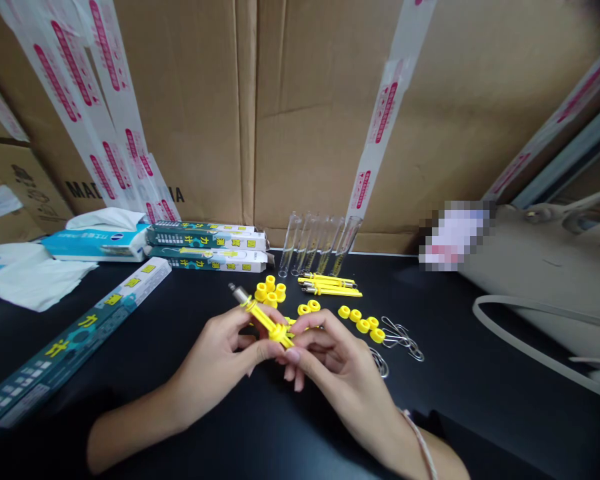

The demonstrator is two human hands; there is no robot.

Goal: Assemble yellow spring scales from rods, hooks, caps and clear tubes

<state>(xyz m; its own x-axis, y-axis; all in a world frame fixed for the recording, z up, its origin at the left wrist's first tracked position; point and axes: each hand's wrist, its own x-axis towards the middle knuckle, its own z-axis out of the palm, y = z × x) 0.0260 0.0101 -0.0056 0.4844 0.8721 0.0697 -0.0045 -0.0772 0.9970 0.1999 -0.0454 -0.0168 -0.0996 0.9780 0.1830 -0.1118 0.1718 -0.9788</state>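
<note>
Both hands meet at the middle of the table around a yellow plastic rod with a metal spring-like end (265, 319), tilted with its metal tip to the upper left. My left hand (225, 350) pinches it from the left, thumb on the near side. The fingers of my right hand (330, 350) close on its lower end, where a yellow collar sits. Just beyond lie several yellow flanged caps (271, 291) and a bundle of similar yellow rods (330, 285). To the right are more yellow caps (363, 325) and several wire hooks (403, 339), some partly hidden by my right hand.
Clear tubes (320, 243) stand upright in a row at the back. Printed cartons (207, 247) are stacked behind on the left, and a long carton (80, 333) lies diagonally. A tissue pack (100, 241) is back left, a bag (545, 267) at right. Large cardboard (310, 120) walls the rear.
</note>
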